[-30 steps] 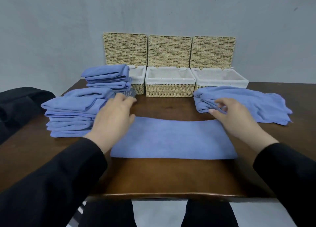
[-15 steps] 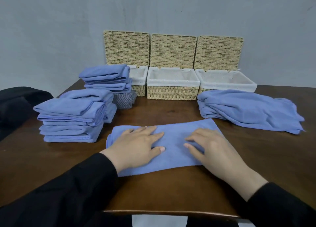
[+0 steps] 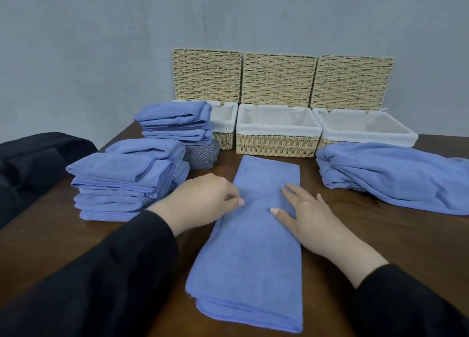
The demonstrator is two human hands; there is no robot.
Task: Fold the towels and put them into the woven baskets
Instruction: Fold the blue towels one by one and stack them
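Observation:
A blue towel [image 3: 253, 260], folded into a long strip, lies on the wooden table [image 3: 396, 237] and runs away from me toward the baskets. My left hand [image 3: 203, 202] is at its left edge with fingers curled, pinching the edge. My right hand [image 3: 309, 217] rests flat on the strip's right side, fingers straight. Three woven baskets with white liners stand at the back with lids up: left [image 3: 224, 140], middle [image 3: 276, 146], right [image 3: 365, 136]. The middle and right baskets look empty; a towel stack partly hides the left one.
Two stacks of folded blue towels sit on the left, one near [image 3: 121, 179] and one farther back [image 3: 177, 123], with a striped cloth [image 3: 203, 156] under the far stack. A loose pile of blue towels [image 3: 393, 174] lies at right. Dark fabric [image 3: 30, 164] lies off the table's left edge.
The towel was folded in half across the table, then turned to lie lengthwise away from me. My left hand went from flat on it to pinching its left edge.

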